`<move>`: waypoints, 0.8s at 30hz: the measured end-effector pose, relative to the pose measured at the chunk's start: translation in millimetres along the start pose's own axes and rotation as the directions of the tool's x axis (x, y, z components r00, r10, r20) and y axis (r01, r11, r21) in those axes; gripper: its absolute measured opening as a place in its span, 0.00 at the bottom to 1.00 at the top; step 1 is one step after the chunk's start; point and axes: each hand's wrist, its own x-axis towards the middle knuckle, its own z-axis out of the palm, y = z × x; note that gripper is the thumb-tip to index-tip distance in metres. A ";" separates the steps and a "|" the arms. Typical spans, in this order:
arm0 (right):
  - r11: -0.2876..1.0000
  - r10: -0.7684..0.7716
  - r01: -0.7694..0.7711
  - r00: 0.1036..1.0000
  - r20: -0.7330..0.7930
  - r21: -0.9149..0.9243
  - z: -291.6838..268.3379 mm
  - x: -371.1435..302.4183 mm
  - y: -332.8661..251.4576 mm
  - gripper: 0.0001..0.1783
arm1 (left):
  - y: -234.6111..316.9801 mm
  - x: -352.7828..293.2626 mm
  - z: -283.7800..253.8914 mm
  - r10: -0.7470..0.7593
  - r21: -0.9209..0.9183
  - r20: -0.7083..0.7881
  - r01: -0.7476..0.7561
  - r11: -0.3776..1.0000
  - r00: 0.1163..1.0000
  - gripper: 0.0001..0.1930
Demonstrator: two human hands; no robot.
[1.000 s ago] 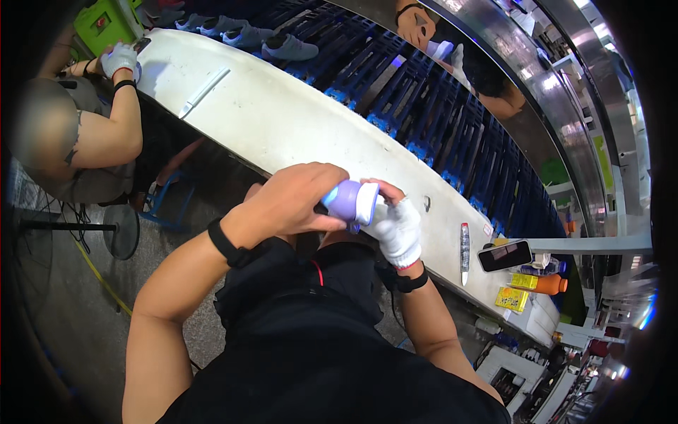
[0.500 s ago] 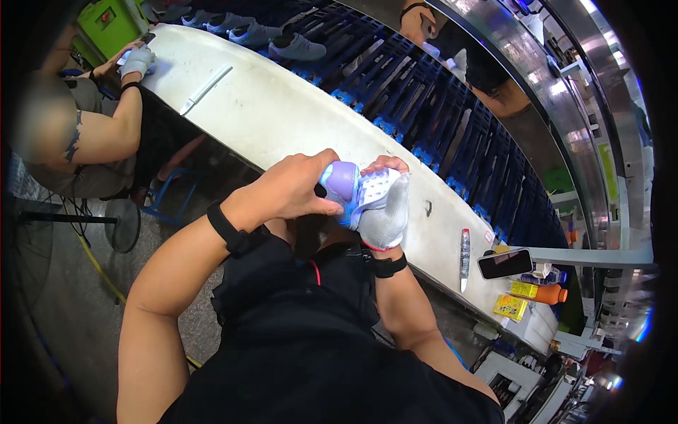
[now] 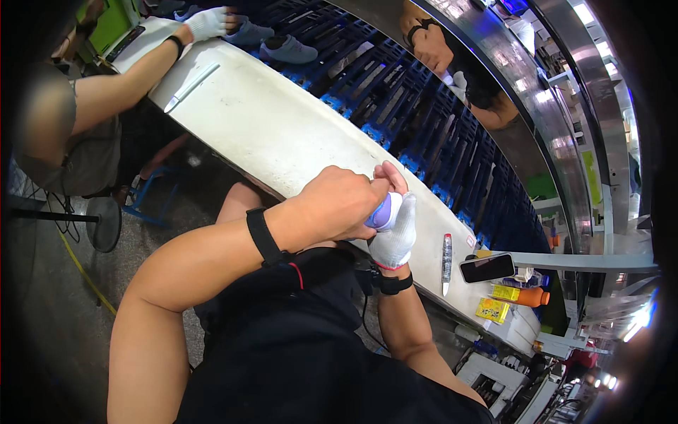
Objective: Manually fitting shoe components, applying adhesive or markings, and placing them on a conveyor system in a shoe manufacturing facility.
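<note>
Over the near edge of the white worktable (image 3: 261, 120), a small purple and white shoe (image 3: 382, 214) is held between my hands, mostly covered by them. My bare left hand (image 3: 337, 203) is closed, with its curled fingers and thumb at the shoe's purple part. My right hand (image 3: 397, 237), in a white glove with bare fingertips, cups the shoe from the other side. What my left fingertips do on the shoe is hidden.
On the table lie a white-handled tool (image 3: 191, 88), a knife-like tool (image 3: 446, 263), a phone (image 3: 487, 268), a yellow box (image 3: 492, 309) and an orange bottle (image 3: 532, 297). Behind runs a blue roller conveyor (image 3: 395, 124) with grey shoes (image 3: 288, 51). At left, a co-worker's gloved hand (image 3: 210, 23) reaches toward it.
The shoe has turned in my hands, and its studded sole no longer shows. My left hand has moved right, over the shoe. The co-worker's gloved hand has moved toward the conveyor.
</note>
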 end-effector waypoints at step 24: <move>0.393 -0.265 0.562 0.827 0.495 -0.728 6.2 -19.9 31.4 0.39 | -26.0 -125.3 -23.3 -0.327 -0.289 -0.111 0.285 0.914 0.938 0.39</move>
